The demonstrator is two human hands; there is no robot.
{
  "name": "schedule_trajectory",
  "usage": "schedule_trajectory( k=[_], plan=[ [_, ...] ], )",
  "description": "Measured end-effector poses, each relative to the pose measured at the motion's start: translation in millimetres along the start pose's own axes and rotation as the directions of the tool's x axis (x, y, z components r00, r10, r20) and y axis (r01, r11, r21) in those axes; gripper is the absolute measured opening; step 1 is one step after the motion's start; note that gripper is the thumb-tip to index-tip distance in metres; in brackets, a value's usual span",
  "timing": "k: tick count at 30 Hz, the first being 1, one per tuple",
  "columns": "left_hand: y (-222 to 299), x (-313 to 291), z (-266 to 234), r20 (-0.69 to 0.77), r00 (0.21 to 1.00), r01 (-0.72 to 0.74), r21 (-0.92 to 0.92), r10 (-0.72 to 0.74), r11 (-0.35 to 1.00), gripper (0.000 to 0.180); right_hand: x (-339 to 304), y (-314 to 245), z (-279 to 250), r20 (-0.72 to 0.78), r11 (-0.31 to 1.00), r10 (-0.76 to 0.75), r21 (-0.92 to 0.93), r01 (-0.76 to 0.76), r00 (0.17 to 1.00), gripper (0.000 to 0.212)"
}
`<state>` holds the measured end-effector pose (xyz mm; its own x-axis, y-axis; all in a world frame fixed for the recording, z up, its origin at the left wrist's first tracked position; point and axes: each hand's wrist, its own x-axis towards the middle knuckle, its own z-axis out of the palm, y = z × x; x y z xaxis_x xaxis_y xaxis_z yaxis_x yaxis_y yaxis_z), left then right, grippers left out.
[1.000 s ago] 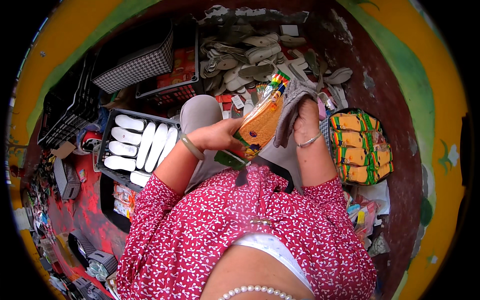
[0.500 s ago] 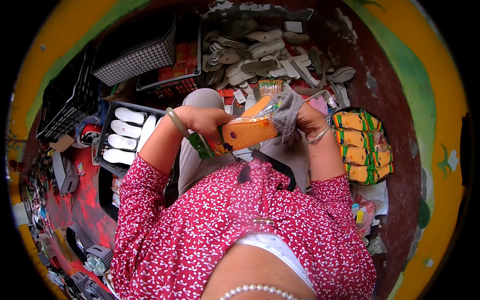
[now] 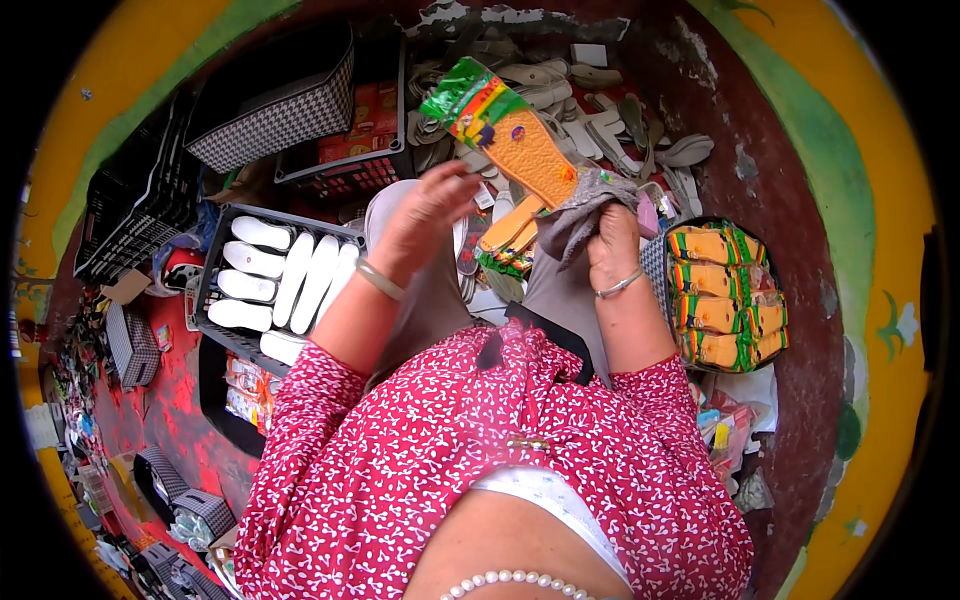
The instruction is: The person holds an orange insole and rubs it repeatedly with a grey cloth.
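Observation:
My right hand (image 3: pixel 612 245) is closed round a grey cloth (image 3: pixel 580 212) and the lower end of a packaged insole (image 3: pixel 535 155). The insole is orange-tan, in a clear wrapper with a green, yellow and red printed top, and tilts up to the left. My left hand (image 3: pixel 428 215) is off the package, its fingers stretched out and blurred, with nothing in them. Below the held package, more wrapped orange insoles (image 3: pixel 512 230) lie between my knees, partly hidden by the cloth.
On the left stands a dark crate (image 3: pixel 215 262) of white insoles (image 3: pixel 293 280). A basket of packaged orange insoles (image 3: pixel 715 290) is at the right. Loose pale insoles (image 3: pixel 540 95) are heaped ahead by the wall. A houndstooth-patterned box (image 3: pixel 275 115) and a black crate (image 3: pixel 345 172) stand at far left.
My left hand has let go of the packaged insole and drawn away from it. The package has swung from lying level to tilting upward, held by my right hand with the cloth.

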<state>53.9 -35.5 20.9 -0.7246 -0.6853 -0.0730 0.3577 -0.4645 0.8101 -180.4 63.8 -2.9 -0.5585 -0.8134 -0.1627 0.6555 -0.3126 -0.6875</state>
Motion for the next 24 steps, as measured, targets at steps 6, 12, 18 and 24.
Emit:
schedule_trajectory(
  k=[6, 12, 18, 24],
  plan=[
    [-31, 13, 55, -0.067, 0.994, -0.103, -0.374, 0.084, 0.922, 0.045, -42, 33, 48, 0.084, 0.997, 0.005, 0.073, -0.011, 0.996, 0.015],
    [-44, 9, 51, -0.147, 0.988, -0.097, -0.321, 0.051, 0.942, 0.041, -35, 42, 26, 0.011, 0.989, 0.075, 0.13, -0.076, 0.997, 0.017],
    [-46, 4, 57, -0.146, 0.987, -0.117, -0.334, 0.071, 0.935, 0.041, -31, 37, 25, -0.011, 0.982, 0.074, 0.176, -0.071, 0.997, 0.019],
    [-46, 2, 59, -0.163, 0.984, -0.117, -0.328, 0.066, 0.937, 0.042, -27, 33, 17, -0.015, 0.984, 0.061, 0.17, -0.057, 0.998, 0.019]
  ],
)
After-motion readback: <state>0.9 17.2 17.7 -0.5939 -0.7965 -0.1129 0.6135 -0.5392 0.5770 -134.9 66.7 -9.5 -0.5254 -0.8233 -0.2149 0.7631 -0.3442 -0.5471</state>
